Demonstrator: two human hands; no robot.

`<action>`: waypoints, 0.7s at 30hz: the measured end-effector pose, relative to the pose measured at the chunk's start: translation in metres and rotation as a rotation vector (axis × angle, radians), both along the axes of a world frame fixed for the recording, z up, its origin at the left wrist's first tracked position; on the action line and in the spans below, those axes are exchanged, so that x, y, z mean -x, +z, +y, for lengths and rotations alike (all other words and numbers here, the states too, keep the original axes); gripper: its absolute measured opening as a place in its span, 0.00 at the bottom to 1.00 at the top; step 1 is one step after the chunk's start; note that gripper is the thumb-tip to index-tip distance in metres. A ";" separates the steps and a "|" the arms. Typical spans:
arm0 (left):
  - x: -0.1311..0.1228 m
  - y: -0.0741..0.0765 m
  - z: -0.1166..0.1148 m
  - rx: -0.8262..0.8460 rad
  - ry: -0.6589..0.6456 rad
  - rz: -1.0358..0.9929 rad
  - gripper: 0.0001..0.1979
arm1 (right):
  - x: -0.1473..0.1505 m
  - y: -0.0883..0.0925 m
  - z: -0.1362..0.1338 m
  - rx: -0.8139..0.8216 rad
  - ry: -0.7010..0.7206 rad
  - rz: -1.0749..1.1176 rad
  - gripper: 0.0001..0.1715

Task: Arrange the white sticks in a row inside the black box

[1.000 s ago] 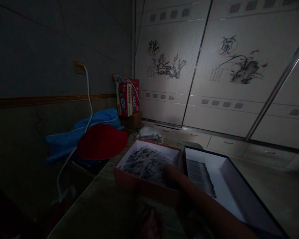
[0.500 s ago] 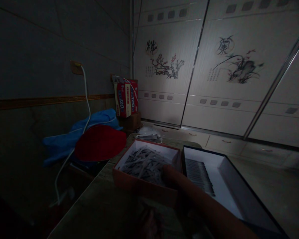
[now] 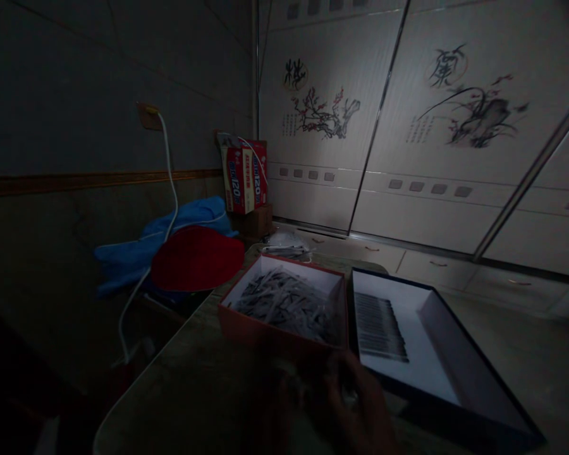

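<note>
At bottom centre, the right hand [image 3: 363, 398] curls near the dim left hand [image 3: 277, 404]; their grip cannot be told. Strips [image 3: 284, 303] lie heaped mid-frame in the red box [image 3: 275, 335], rowed at right in the blue box [image 3: 427, 341].

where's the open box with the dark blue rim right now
In the head view, the dark blue-rimmed box sits right of centre, just right of the orange-red box of loose thin strips, its near left corner by the right hand.

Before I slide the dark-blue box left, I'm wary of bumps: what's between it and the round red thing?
In the head view, the reddish box, holding loose thin pieces, stands between them.
</note>
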State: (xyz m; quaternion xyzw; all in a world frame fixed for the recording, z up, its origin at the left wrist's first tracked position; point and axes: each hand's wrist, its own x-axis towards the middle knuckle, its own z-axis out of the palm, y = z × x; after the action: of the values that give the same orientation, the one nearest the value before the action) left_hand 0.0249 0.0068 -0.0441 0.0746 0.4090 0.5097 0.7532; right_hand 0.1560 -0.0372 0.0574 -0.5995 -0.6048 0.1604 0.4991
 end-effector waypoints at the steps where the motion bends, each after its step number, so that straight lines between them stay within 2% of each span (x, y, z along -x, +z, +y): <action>1: 0.000 0.001 -0.001 -0.010 -0.004 0.016 0.14 | 0.005 -0.019 -0.009 0.016 -0.054 0.101 0.11; 4: -0.002 0.008 -0.009 -0.050 -0.022 0.061 0.11 | 0.015 -0.063 -0.018 0.108 -0.153 0.323 0.15; 7: -0.002 0.018 -0.020 -0.090 -0.034 0.089 0.09 | 0.015 -0.082 -0.014 0.103 -0.150 0.451 0.17; 11: 0.002 0.035 -0.031 -0.112 -0.046 0.109 0.11 | 0.010 -0.086 -0.012 0.068 -0.074 0.463 0.14; 15: 0.004 0.049 -0.035 -0.119 -0.050 0.120 0.12 | 0.009 -0.089 -0.014 0.071 -0.064 0.449 0.16; 21: 0.002 0.060 -0.036 -0.128 -0.062 0.138 0.13 | 0.009 -0.089 -0.015 0.084 -0.059 0.412 0.18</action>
State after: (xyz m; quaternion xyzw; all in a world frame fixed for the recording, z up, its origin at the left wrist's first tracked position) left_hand 0.0229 -0.0296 0.0162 0.1700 0.4242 0.5048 0.7323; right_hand 0.1473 -0.0523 -0.0321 -0.5918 -0.4651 0.2901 0.5910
